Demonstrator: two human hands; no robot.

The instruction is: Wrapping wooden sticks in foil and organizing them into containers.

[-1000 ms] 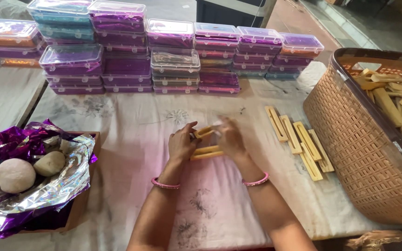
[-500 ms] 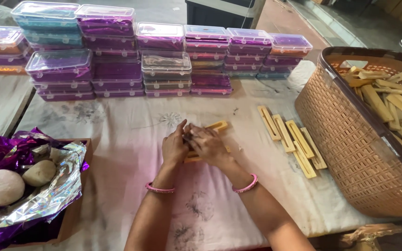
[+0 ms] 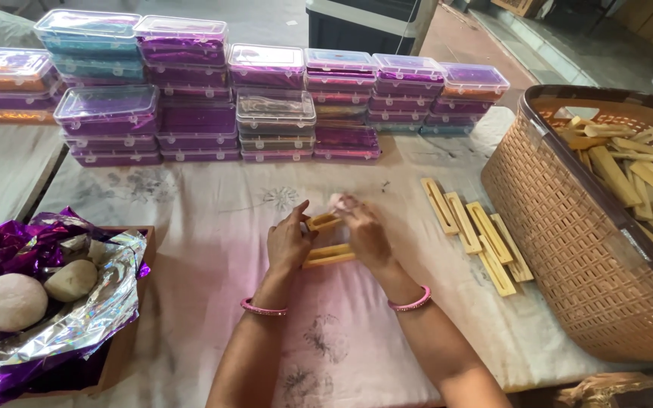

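Both hands work at the middle of the cloth-covered table (image 3: 190, 227). The left hand (image 3: 289, 245) pinches one end of a small yellow rectangular frame (image 3: 322, 222), fingers closed on it, while the right hand (image 3: 364, 234) holds the other end and presses a bit of pale pink material (image 3: 338, 201) at the fingertips against it; how firmly the right fingers close is partly hidden. A second yellow frame (image 3: 329, 255) lies flat on the cloth just under the hands, touching or nearly touching the palms. To the right, a row of finished-looking yellow frames (image 3: 478, 234) lies side by side on the cloth, five or so, near the tan plastic basket (image 3: 568, 249), which holds a large heap of wooden strips (image 3: 629, 162). On the left, a box lined with purple and silver foil (image 3: 62, 302) holds two pale dough-like balls (image 3: 13, 301). Stacks of clear-lidded plastic boxes (image 3: 190, 106) line the far edge. Judging by the small laid-out row against the full basket, only a small share appears done and much remains.
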